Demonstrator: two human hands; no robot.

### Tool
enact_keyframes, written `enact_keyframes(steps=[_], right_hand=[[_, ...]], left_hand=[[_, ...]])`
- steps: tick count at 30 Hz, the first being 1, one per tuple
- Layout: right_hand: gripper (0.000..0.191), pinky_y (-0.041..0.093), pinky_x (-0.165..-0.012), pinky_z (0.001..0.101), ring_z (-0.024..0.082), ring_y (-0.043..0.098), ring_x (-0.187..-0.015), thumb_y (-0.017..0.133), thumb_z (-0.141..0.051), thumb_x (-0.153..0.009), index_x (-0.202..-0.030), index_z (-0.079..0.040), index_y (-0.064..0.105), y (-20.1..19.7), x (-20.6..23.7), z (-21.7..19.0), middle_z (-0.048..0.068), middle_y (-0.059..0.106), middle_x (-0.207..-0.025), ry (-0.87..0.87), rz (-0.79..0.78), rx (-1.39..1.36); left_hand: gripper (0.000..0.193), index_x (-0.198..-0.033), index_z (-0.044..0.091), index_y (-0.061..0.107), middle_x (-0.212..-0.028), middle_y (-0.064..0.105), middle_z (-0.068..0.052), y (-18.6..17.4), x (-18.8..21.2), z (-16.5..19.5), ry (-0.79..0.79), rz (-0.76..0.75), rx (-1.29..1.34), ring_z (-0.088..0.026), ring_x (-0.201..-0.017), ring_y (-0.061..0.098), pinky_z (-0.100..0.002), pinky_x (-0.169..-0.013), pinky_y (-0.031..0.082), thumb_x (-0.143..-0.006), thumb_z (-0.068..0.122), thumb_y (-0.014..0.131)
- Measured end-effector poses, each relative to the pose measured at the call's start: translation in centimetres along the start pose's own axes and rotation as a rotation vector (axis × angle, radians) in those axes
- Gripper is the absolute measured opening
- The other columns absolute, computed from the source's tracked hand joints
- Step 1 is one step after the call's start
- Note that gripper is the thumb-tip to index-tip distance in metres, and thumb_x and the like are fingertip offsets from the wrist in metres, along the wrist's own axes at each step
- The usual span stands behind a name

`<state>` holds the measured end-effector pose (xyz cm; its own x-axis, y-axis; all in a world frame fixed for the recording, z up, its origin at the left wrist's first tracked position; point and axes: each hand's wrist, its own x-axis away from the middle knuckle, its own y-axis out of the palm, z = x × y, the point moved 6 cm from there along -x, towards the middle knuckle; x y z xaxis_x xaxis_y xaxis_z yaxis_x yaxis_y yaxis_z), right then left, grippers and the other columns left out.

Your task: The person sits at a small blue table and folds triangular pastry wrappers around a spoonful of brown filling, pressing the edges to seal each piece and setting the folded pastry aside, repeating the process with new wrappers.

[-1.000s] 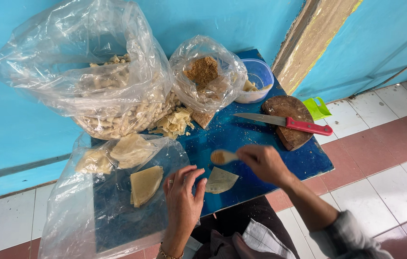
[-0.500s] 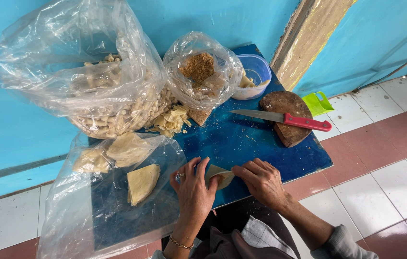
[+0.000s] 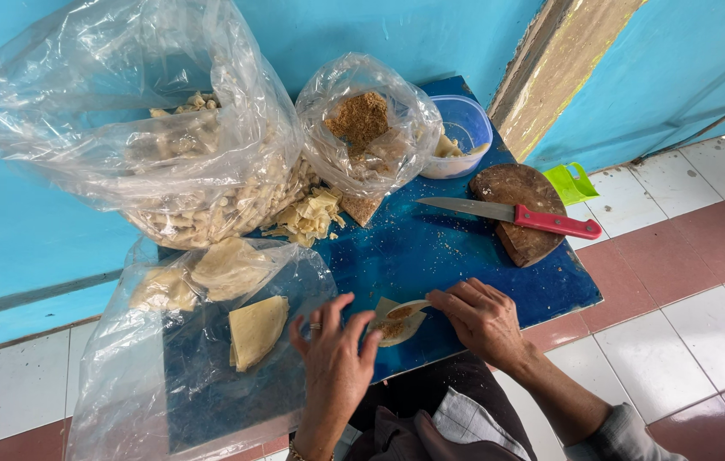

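The blue table (image 3: pixel 465 256) stands against a blue wall. At its 10 o'clock sits a large clear bag (image 3: pixel 123 137) of pale folded pastries, open at the top. At 8 o'clock lies a flatter clear bag (image 3: pixel 166 358) holding pale dough sheets (image 3: pixel 256 329). At 12 o'clock stands a smaller bag (image 3: pixel 362 128) of brown crumbly filling, with a clear tub (image 3: pixel 465 132) just beside it. At 3 o'clock a round wooden board (image 3: pixel 520 213) carries a red-handled knife (image 3: pixel 508 213). At 6 o'clock the left hand (image 3: pixel 333 363), fingers spread and partly curled, touches a dough wrapper (image 3: pixel 392 323) lying on the table. The right hand (image 3: pixel 482 320) pinches a small spoon (image 3: pixel 405 311) of brown filling over that wrapper.
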<state>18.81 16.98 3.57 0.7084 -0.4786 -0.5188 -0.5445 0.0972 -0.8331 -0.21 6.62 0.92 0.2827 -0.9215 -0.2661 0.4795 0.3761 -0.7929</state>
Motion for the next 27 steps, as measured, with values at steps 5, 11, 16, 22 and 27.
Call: enact_keyframes(steps=[5,11,16,22,27], right_hand=[[0.016,0.055,-0.057,0.0319,0.015,0.065,-0.07,0.073,-0.011,-0.086,-0.102,-0.011,0.076,-0.9,-1.2,1.1,0.001,0.068,-0.079,0.062,-0.043,-0.125],[0.015,0.054,-0.055,0.0342,0.018,0.067,-0.069,0.073,-0.014,-0.084,-0.098,-0.01,0.077,-1.6,-1.6,0.7,0.003,0.069,-0.078,0.011,-0.069,-0.064],[0.013,0.052,-0.053,0.0363,0.02,0.066,-0.063,0.072,-0.013,-0.09,-0.1,-0.008,0.077,-1.8,-2.3,2.3,0.007,0.068,-0.077,0.175,-0.088,-0.172],[0.016,0.056,-0.061,0.03,0.013,0.071,-0.07,0.067,-0.01,-0.096,-0.108,-0.003,0.076,-1.7,-8.6,6.3,0.008,0.075,-0.085,0.315,0.017,-0.391],[0.019,0.056,-0.066,0.0372,0.02,0.07,-0.072,0.064,-0.014,-0.103,-0.112,-0.008,0.08,0.9,-20.2,8.1,0.012,0.077,-0.092,0.248,0.094,-0.063]], left_hand=[[0.015,-0.091,0.017,0.08,-0.129,0.058,-0.005,0.6,0.0,1.0,0.083,-0.04,0.05,-0.027,-0.123,0.05,-0.065,-0.109,0.017,-0.077,0.023,0.083],[0.012,-0.088,0.016,0.079,-0.127,0.059,-0.005,1.0,-0.5,1.7,0.074,-0.03,0.117,-0.027,-0.121,0.051,-0.065,-0.109,0.017,-0.079,0.022,0.083],[0.017,-0.087,0.012,0.076,-0.129,0.057,-0.009,1.5,-0.7,2.7,0.118,-0.023,0.109,-0.029,-0.122,0.05,-0.065,-0.107,0.018,-0.077,0.024,0.084],[0.01,-0.086,0.014,0.079,-0.128,0.06,-0.007,1.3,-0.9,3.2,0.144,-0.01,0.175,-0.029,-0.12,0.052,-0.061,-0.107,0.021,-0.08,0.022,0.081],[0.012,-0.092,0.014,0.078,-0.116,0.063,-0.004,-0.5,0.0,1.7,0.098,0.081,0.133,-0.026,-0.112,0.055,-0.058,-0.105,0.021,-0.083,0.022,0.077]])
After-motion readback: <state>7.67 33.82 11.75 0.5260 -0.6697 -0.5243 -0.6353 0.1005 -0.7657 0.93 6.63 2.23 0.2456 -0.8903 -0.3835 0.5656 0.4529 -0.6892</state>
